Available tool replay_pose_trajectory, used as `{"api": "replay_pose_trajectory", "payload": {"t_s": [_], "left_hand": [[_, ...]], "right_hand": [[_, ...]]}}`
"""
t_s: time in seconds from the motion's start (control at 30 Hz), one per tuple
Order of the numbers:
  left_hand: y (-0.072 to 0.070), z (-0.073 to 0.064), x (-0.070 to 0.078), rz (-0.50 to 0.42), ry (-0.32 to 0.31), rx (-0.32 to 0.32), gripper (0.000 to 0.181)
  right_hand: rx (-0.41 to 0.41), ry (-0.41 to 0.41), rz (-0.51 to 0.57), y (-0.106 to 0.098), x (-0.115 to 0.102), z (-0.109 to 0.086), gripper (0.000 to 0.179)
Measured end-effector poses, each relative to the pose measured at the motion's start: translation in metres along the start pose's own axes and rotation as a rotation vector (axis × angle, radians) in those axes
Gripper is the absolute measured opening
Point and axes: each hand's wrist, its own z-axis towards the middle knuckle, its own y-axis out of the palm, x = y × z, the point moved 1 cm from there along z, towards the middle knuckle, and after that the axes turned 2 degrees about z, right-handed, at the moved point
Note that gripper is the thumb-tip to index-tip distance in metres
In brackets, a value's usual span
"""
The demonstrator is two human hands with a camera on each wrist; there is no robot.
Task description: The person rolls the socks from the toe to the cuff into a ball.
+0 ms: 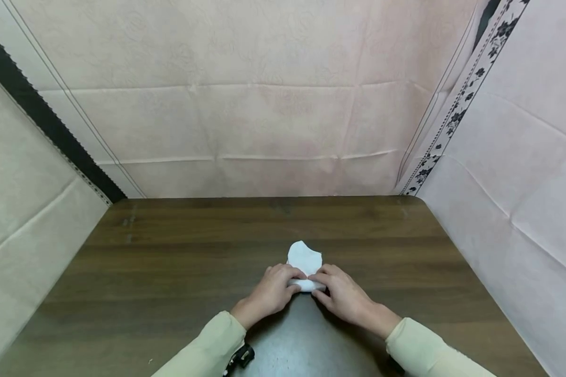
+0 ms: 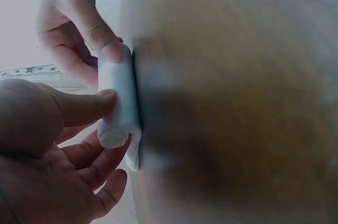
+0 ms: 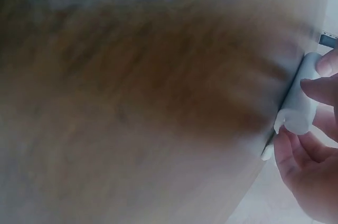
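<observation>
A white, soft-looking sheet lies on the table with its near end wound into a roll. Its far end is flat, with an uneven, curved edge. My left hand grips the roll's left end, thumb on the near side and fingers reaching over it. At the other end my right hand holds it the same way. Coiled layers show at the end of the roll in the left wrist view. The right wrist view shows thumbs on the roll too. The sheet's exact material is unclear.
A brown wood-grain table spreads around the hands. Pale creased cloth hangs behind its far edge, with more cloth at both sides. A dark strap-like item sits below the left sleeve.
</observation>
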Motion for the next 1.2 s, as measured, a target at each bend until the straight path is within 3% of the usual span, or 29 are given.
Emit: {"api": "replay_pose_trajectory", "payload": {"t_s": [0.33, 0.63, 0.87, 1.2], "left_hand": [[-0.0017, 0.0012, 0.0004, -0.006, 0.014, -0.003, 0.017], [-0.0020, 0.0009, 0.0023, 0.016, -0.001, -0.003, 0.019], [-0.0022, -0.0014, 0.0032, 0.015, 0.020, 0.046, 0.024], [-0.0017, -0.0009, 0.0028, 0.028, 0.012, 0.015, 0.023]], "right_hand": [[0.045, 0.001, -0.007, -0.0006, 0.0014, 0.0005, 0.032], [0.076, -0.062, -0.007, 0.0007, 0.0030, -0.0009, 0.027], [0.010, -0.035, 0.018, -0.0017, 0.0009, 0.0010, 0.023], [-0.039, -0.033, 0.007, -0.0021, 0.0017, 0.0006, 0.024]]}}
